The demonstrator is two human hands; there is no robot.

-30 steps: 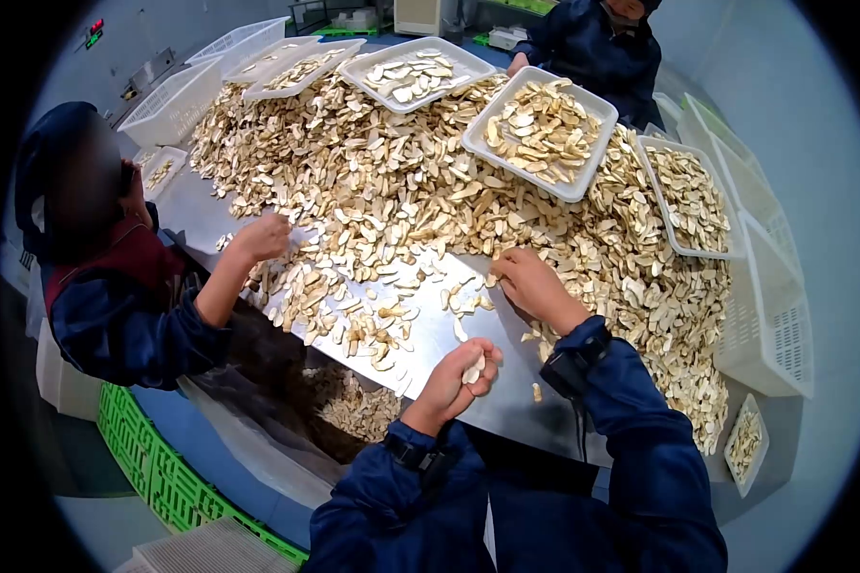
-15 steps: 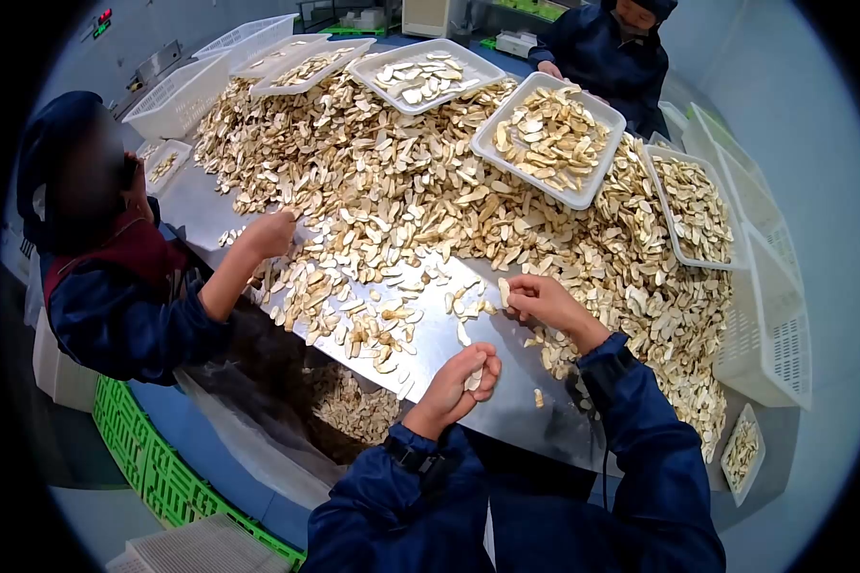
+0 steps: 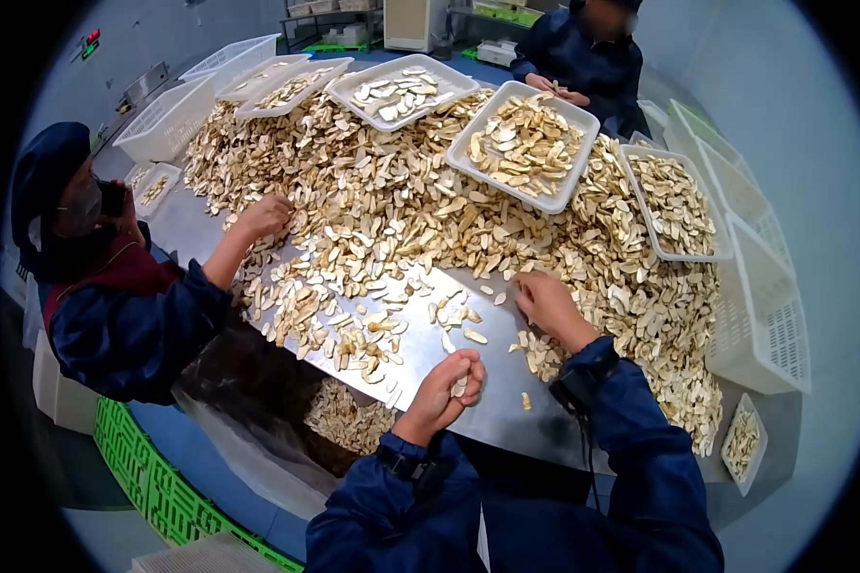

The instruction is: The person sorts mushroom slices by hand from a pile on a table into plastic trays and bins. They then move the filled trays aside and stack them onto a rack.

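Observation:
My left hand [image 3: 449, 389] is curled just above the near edge of the metal table, closed round a pale dried mushroom slice [image 3: 460, 387]. My right hand [image 3: 550, 307] is at the near edge of the big heap of dried mushroom slices [image 3: 392, 181], fingers bent down and together; its fingertips are partly hidden, and I cannot make out anything between them. Between my hands, a single loose slice [image 3: 475, 336] lies on the bare metal. A scatter of slices [image 3: 363, 339] covers the table to the left of my left hand.
White trays of slices [image 3: 549, 196] rest on the heap. Perforated white crates [image 3: 760, 315] line the right side. At the left, a co-worker's hand [image 3: 268, 217] touches the heap; another person [image 3: 583, 62] stands behind it. Below the table's edge is more sliced material [image 3: 349, 417].
My right hand has let go of the slice it held and moved up slightly to the heap. A loose slice now lies between my hands. The co-worker at the back has brought both hands together.

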